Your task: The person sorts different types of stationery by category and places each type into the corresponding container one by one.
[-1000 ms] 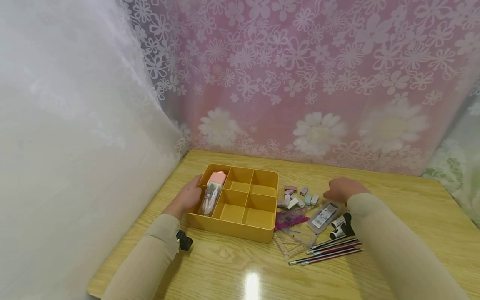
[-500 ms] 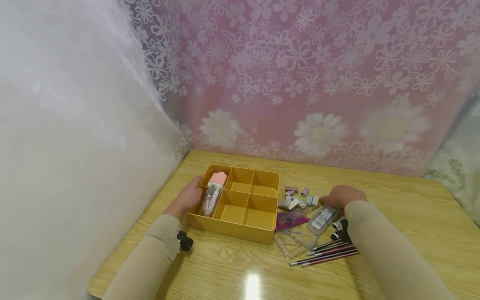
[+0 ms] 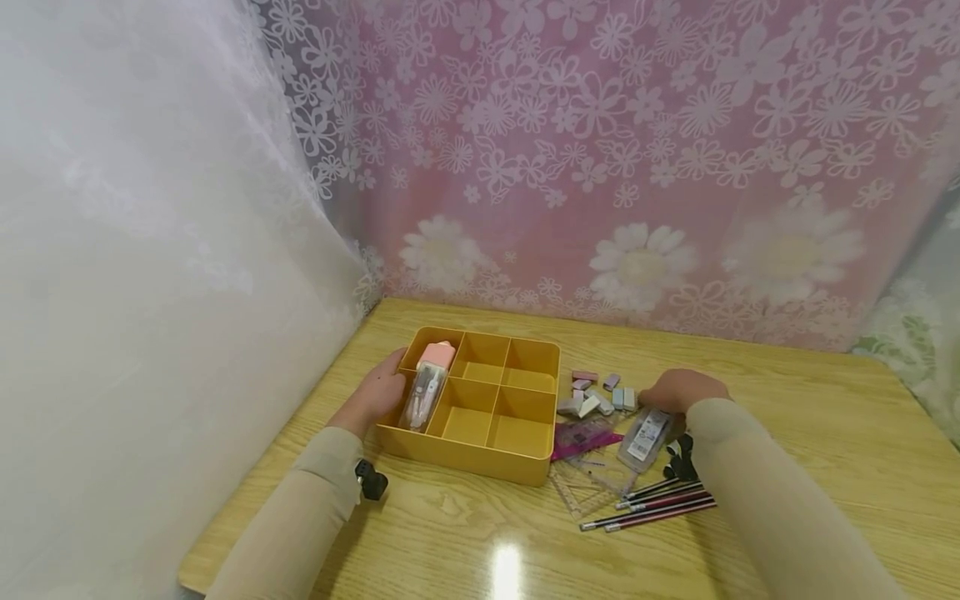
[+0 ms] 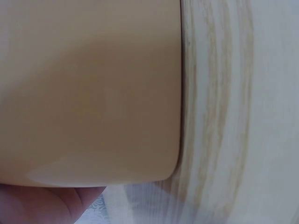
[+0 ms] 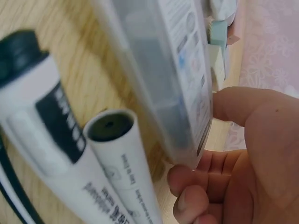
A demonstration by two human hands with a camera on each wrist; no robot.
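In the head view, my left hand [image 3: 381,390] grips the left wall of a yellow compartment organizer box [image 3: 465,462]. The left wrist view shows the box wall [image 4: 93,102] up close, with part of the hand [image 4: 42,205] at its lower corner. A pink-capped item [image 3: 437,355] and a clear case with a white tool inside [image 3: 423,396] lie in the box's left compartments. My right hand [image 5: 261,154] pinches the end of a clear plastic case [image 5: 163,84] with a printed label. That case [image 3: 645,437] looks tilted up off the table.
Several erasers [image 3: 589,406] lie right of the box. Nearby are a magenta item [image 3: 592,444], clear set squares [image 3: 581,487] and several pencils [image 3: 652,507]. Two whiteboard markers [image 5: 51,112] lie beside the right hand. A floral curtain [image 3: 600,167] hangs behind the table.
My right hand has come down and left onto the clear case and taken hold of its end. The case has tilted slightly. My left hand stays on the box.
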